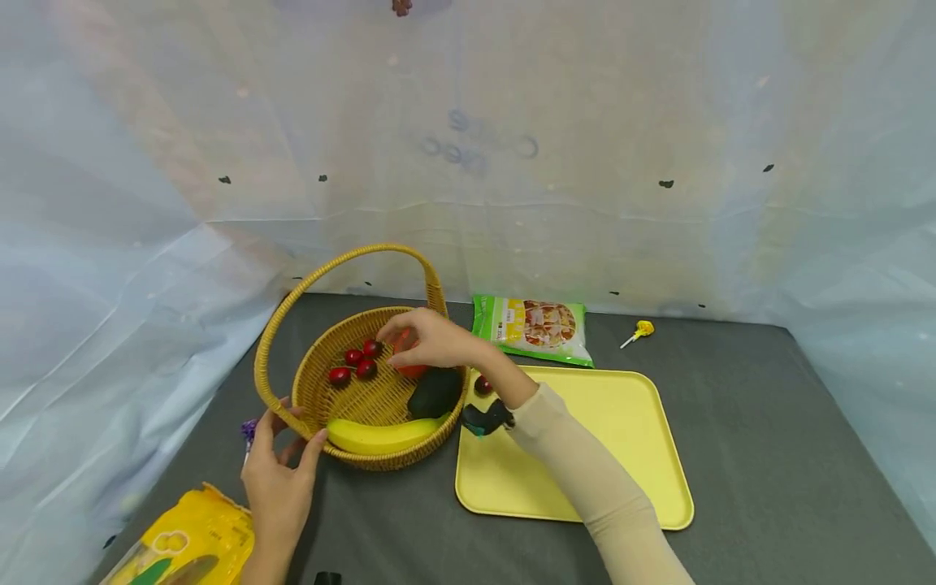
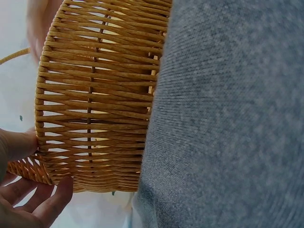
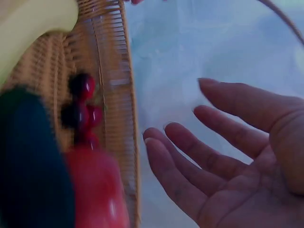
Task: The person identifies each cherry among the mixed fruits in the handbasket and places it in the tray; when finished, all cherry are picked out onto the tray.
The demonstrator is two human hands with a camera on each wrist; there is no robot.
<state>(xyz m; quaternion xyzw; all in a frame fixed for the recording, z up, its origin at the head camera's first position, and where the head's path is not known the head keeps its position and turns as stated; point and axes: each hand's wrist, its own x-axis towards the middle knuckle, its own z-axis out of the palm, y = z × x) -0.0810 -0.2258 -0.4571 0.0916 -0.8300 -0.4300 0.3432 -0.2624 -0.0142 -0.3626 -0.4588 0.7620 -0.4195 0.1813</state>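
A wicker basket (image 1: 383, 463) with a tall arched handle stands left of the middle in the head view. My left hand (image 1: 281, 479) grips its rim at the handle's near base, fingers outside and thumb at the edge. Above the basket's far right part, my right hand (image 1: 439, 340) has its fingers loosely spread, and its palm is bare in the right wrist view. Inside lie several dark red cherries (image 1: 366, 370), a banana (image 1: 376, 437), a dark avocado (image 1: 435, 393) and a red fruit (image 3: 97, 190), blurred in the right wrist view and partly behind my right hand in the head view.
A yellow tray (image 1: 578, 463) lies right of the basket, with a cherry (image 1: 483, 386) near its left corner. Behind it are a green food packet (image 1: 537, 329) and a yellow lollipop (image 1: 643, 328). At left are a purple lollipop (image 1: 249, 428) and a yellow bag (image 1: 193, 536).
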